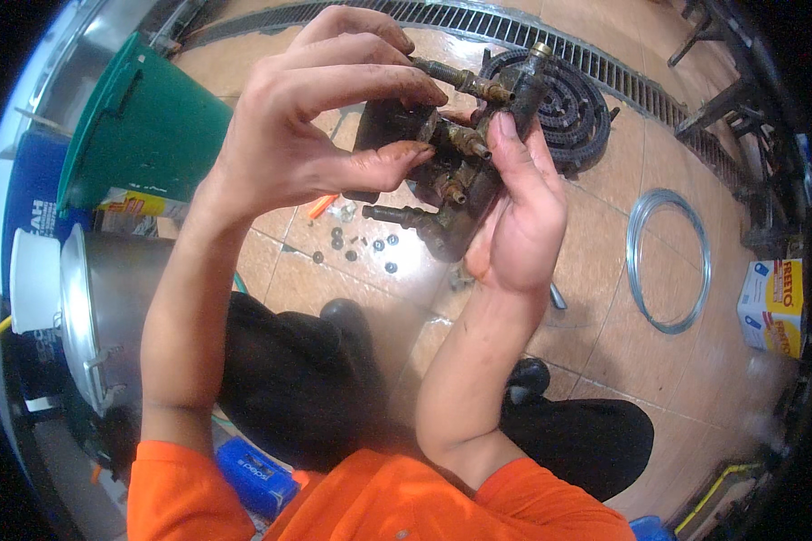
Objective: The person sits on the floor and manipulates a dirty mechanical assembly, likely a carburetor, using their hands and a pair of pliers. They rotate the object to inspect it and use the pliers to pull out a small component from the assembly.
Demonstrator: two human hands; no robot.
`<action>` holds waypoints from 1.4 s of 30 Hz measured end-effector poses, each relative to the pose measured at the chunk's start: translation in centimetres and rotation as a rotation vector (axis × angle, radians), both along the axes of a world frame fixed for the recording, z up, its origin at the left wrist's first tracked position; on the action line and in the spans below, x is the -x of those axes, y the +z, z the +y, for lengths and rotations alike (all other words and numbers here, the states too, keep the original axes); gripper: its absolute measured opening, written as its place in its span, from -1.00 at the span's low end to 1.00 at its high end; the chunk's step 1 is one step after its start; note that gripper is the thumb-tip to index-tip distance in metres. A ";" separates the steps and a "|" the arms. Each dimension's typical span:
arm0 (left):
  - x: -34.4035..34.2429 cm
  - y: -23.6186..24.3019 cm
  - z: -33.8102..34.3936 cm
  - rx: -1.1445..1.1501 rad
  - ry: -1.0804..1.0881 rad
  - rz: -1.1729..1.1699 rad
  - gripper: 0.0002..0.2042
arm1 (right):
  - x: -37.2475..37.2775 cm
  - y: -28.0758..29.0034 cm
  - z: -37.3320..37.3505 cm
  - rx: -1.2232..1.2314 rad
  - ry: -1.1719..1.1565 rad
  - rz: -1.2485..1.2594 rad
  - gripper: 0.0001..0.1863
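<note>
Brass and blackened metal make up the grimy valve assembly with threaded pipe stubs (451,171), held up in mid-air above the tan tiled floor (604,307), between both hands and close to the camera. Left hand (307,126): fingers curled over the top of the assembly, thumb pressed toward its middle, index tip resting on the upper threaded stub; closed on the part. Right hand (514,216): palm cupped under and behind the assembly, fingers extended upward along its right side, thumb against a brass fitting; also holding the part. Both hands show dark greasy smears. Directly below the assembly, on the floor: a scatter of small dark nuts and washers (356,248), with a short orange item (320,206) just beside them. Behind the assembly, partly hidden by the right fingers: a black cast-iron ring burner (573,113), lying on the floor near a long metal drain grate (622,77). Right of the hands, well apart: a coil of grey wire (668,261), flat on the tiles; further right, a yellow and blue cardboard box (771,307). Left side: a green plastic bucket (144,126) tipped on its side, and below it a large steel pot (108,316). Person wears an orange shirt (379,496) and dark trousers, seated low.
</note>
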State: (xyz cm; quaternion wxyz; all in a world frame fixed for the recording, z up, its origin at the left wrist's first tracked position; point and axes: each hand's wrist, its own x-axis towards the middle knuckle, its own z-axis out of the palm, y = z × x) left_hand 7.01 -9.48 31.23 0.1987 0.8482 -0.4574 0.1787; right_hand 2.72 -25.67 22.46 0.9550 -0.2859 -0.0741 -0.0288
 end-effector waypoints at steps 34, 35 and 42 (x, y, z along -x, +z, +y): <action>-0.7 -1.1 1.0 0.138 -0.095 0.126 -0.71 | 0.0 -0.3 -0.1 0.047 0.016 0.025 -0.67; -0.8 -1.1 1.0 0.138 -0.098 0.100 -0.71 | 0.0 -0.3 0.0 0.061 0.012 0.029 -0.66; -1.1 -2.2 1.6 0.207 -0.040 -0.029 -0.77 | 0.5 0.3 0.6 0.071 0.032 0.021 -0.65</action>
